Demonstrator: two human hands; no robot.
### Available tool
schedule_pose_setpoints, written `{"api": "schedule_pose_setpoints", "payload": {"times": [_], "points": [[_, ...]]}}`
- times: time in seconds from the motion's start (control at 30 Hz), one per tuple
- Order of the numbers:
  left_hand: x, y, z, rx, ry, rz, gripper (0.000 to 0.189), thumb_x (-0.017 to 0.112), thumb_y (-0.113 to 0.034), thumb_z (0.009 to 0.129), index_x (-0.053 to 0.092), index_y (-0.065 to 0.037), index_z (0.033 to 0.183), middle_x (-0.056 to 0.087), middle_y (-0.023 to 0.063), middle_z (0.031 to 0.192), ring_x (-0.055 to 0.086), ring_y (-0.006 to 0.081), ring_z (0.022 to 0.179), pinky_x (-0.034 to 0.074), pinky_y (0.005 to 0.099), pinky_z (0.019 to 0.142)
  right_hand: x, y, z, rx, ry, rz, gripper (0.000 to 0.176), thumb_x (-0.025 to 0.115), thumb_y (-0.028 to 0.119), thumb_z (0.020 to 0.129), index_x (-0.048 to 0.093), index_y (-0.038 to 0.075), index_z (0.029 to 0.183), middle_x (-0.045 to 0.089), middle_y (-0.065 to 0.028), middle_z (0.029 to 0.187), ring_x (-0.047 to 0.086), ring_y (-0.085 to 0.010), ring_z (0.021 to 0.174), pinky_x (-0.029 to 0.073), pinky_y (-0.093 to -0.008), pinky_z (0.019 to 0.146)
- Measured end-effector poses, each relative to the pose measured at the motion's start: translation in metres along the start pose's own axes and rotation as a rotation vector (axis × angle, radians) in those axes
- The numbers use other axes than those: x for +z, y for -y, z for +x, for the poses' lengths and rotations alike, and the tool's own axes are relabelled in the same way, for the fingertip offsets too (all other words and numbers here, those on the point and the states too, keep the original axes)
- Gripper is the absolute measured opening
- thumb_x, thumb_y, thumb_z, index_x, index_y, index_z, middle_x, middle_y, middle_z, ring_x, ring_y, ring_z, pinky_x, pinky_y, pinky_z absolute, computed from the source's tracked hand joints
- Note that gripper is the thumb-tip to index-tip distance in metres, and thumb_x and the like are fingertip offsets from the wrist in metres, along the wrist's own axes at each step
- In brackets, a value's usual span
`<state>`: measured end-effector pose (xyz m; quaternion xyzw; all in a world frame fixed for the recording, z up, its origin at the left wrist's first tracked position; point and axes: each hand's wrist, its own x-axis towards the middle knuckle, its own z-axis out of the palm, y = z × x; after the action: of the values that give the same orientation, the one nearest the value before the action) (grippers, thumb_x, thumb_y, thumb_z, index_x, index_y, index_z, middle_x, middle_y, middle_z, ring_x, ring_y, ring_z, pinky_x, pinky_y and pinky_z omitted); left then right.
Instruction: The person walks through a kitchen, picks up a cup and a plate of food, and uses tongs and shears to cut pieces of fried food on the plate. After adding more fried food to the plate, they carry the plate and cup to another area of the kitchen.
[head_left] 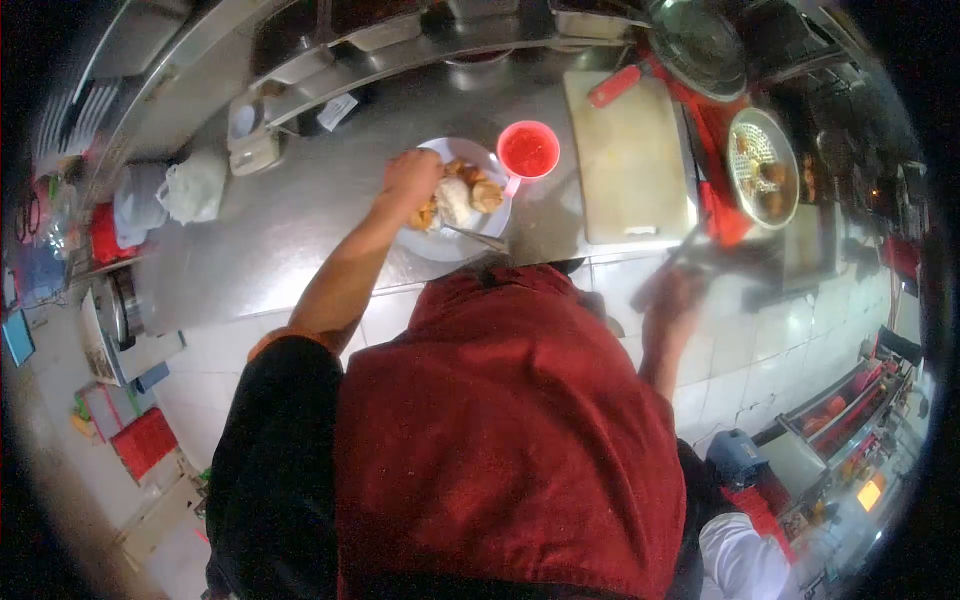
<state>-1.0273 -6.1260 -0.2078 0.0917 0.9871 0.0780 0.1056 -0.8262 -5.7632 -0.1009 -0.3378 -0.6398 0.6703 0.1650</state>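
Note:
A white plate point(436, 250) on the steel counter holds golden-brown food pieces point(487, 196) and a white mound point(455, 203). My left hand point(413, 178) is at the plate's left rim, fingers curled in; whether they hold anything is hidden. A metal utensil point(478, 238) rests across the plate's near edge. Beside the plate stands a pink-handled cup point(528, 150) with red contents. My right hand point(676, 298), smeared by motion, is in front of the counter, below the cutting board point(630, 150). It appears closed around a long greyish utensil point(690, 245), too blurred to identify.
A red-handled tool point(614, 87) lies on the cutting board's far end. To the right are a perforated metal pan point(763, 168) with food and a red cloth point(727, 222). Plastic bags point(192, 190) sit at the left; a person's white sleeve point(742, 556) shows at lower right.

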Motion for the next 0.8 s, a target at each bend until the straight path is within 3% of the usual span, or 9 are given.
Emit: {"api": "schedule_pose_setpoints", "payload": {"times": [0.27,0.33,0.43,0.53,0.57,0.6,0.7,0.77,0.8], "points": [[-0.013,-0.010,-0.002,-0.031,0.067,0.017,0.026,0.053,-0.028,0.088,0.071,-0.009,0.091,0.069,0.0165,0.095,0.067,0.0351,0.090,0.051,0.0477,0.082,-0.015,0.002,0.015,0.012,0.056,-0.036,0.020,0.068,0.013,0.086,0.053,0.002,0.093,0.057,-0.0029,0.081,0.053,-0.0111,0.071,0.042,-0.0255,0.064],[-0.005,-0.005,-0.002,0.015,-0.033,-0.012,0.020,0.060,-0.029,0.084,0.071,-0.012,0.088,0.069,0.0152,0.087,0.067,0.0355,0.082,0.053,0.0480,0.074,-0.014,0.007,0.016,-0.005,0.040,0.011,0.024,0.069,0.012,0.085,0.053,0.000,0.097,0.058,-0.0049,0.082,0.054,-0.0124,0.073,0.042,-0.0261,0.064],[-0.008,-0.007,0.003,-0.003,0.043,0.005,0.021,0.061,-0.030,0.084,0.071,-0.011,0.086,0.069,0.0154,0.086,0.067,0.0357,0.082,0.053,0.0481,0.073,-0.020,-0.002,0.023,0.058,-0.005,0.136,0.028,0.070,0.012,0.085,0.053,-0.002,0.102,0.060,-0.0073,0.084,0.056,-0.0141,0.074,0.044,-0.0269,0.064],[-0.026,-0.021,0.006,-0.038,0.158,0.099,0.022,0.057,-0.026,0.083,0.072,-0.011,0.086,0.068,0.0167,0.090,0.067,0.0344,0.087,0.053,0.0469,0.077,-0.027,0.004,0.025,0.066,0.041,-0.009,0.021,0.068,0.013,0.086,0.056,-0.001,0.096,0.061,-0.0059,0.081,0.057,-0.0137,0.073,0.045,-0.0268,0.065],[-0.024,-0.021,0.009,-0.005,0.156,0.102,0.022,0.057,-0.026,0.083,0.072,-0.011,0.086,0.068,0.0167,0.090,0.067,0.0344,0.087,0.053,0.0469,0.077,-0.028,0.004,0.026,-0.070,0.010,-0.191,0.020,0.067,0.017,0.086,0.057,0.000,0.092,0.060,-0.0045,0.079,0.056,-0.0128,0.070,0.044,-0.0266,0.064],[-0.019,-0.018,0.011,0.006,0.165,0.120,0.022,0.057,-0.026,0.082,0.072,-0.011,0.085,0.068,0.0169,0.090,0.067,0.0345,0.087,0.053,0.0467,0.077,-0.027,0.006,0.025,-0.067,0.016,-0.077,0.022,0.066,0.020,0.086,0.057,0.000,0.090,0.060,-0.0040,0.077,0.055,-0.0124,0.068,0.043,-0.0267,0.063],[-0.028,-0.010,0.016,0.051,0.165,0.099,0.023,0.059,-0.027,0.081,0.072,-0.009,0.086,0.069,0.0167,0.089,0.067,0.0339,0.086,0.053,0.0452,0.076,-0.031,0.028,0.025,0.062,-0.021,-0.162,0.022,0.067,0.022,0.085,0.056,0.003,0.087,0.059,-0.0028,0.073,0.054,-0.0115,0.068,0.042,-0.0256,0.062],[-0.045,0.003,0.022,0.172,-0.089,0.075,0.023,0.061,-0.026,0.082,0.071,-0.008,0.090,0.070,0.0154,0.088,0.067,0.0333,0.085,0.053,0.0441,0.074,-0.040,0.031,0.030,0.066,-0.035,-0.079,0.022,0.068,0.022,0.085,0.056,0.004,0.088,0.059,-0.0026,0.073,0.054,-0.0111,0.068,0.042,-0.0250,0.061],[-0.073,-0.018,0.017,0.096,-0.184,-0.009,0.023,0.062,-0.025,0.083,0.071,-0.008,0.094,0.070,0.0149,0.089,0.067,0.0311,0.082,0.053,0.0411,0.072,-0.045,0.031,0.033,0.074,-0.019,-0.005,0.021,0.068,0.021,0.084,0.055,0.005,0.088,0.059,-0.0025,0.073,0.054,-0.0107,0.067,0.041,-0.0245,0.061]]}}
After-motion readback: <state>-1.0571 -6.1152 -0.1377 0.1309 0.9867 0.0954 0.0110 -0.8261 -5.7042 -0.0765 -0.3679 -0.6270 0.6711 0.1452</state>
